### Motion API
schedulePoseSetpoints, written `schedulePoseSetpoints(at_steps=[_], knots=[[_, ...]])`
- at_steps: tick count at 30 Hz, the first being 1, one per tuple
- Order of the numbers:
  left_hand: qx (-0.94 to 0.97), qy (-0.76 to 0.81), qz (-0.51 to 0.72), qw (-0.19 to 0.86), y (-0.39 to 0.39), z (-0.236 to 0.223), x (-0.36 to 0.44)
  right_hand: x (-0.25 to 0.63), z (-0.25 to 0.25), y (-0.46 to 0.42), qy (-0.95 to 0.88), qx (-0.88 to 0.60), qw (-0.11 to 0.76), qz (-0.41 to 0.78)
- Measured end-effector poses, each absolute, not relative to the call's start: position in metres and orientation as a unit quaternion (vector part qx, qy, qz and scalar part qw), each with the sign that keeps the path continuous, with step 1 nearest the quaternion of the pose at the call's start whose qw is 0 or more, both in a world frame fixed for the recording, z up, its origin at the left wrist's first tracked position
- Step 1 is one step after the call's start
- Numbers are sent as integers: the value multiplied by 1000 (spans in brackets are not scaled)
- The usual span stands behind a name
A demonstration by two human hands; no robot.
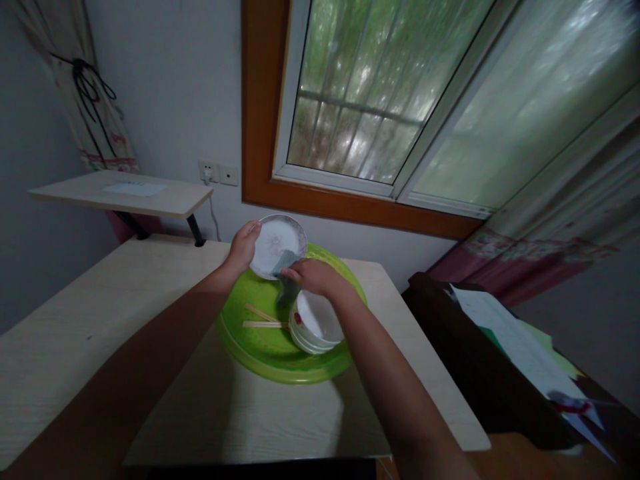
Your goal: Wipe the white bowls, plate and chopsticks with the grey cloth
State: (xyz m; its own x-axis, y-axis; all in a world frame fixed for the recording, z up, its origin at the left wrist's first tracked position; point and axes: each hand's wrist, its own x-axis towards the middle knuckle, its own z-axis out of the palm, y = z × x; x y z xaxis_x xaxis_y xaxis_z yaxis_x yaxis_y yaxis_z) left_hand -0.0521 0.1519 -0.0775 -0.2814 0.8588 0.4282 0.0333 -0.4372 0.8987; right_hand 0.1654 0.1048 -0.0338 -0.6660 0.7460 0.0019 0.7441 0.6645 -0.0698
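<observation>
Head camera view: both bare hands are at work above the far part of a round green tray (295,377), which stands on a pale wood-grain desk (175,400). The left hand (243,248) pinches a white plate (273,243) by its left edge, thumb laid over the rim. The plate is tilted, its face toward the camera, and shows a faint floral pattern with a darker patterned border. The right hand (313,275) pinches a grey-green cloth (287,293) against the lower right of the plate's face; part of the cloth hangs below the plate. The exact position of the farther fingers on either hand cannot be told.

Inside the tray, below the right wrist, sits a stack of white bowls (313,347), with a red mark visible on the side. The number of bowls cannot be stated with certainty. Left of the stack lie light wooden chopsticks (261,325), spread apart at their left ends and converging toward the bowls.

At the desk's far left, a raised shelf (75,187) on black legs carries a sheet of paper (135,189). A window (365,93) occupies the wall beyond.
</observation>
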Motion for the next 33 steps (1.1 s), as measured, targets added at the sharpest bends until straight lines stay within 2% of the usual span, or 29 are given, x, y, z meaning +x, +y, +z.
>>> schedulePoseSetpoints(at_steps=[8,13,17,20,27,33], knots=[[490,449,675,320,158,-80,-55,179,-45,115,-901,-407,108,-106],[494,454,663,332,159,-84,-56,176,-41,111,-893,-426,82,-118],[503,451,659,331,159,-86,-56,170,-32,102,-895,-437,6,-89],[496,460,657,334,158,-85,-56,166,-31,98,-915,-400,-9,-50],[489,465,650,349,158,-84,-55,158,-34,94,-944,-307,22,123],[490,480,637,353,157,-82,-53,150,-43,91,-959,-226,56,164]])
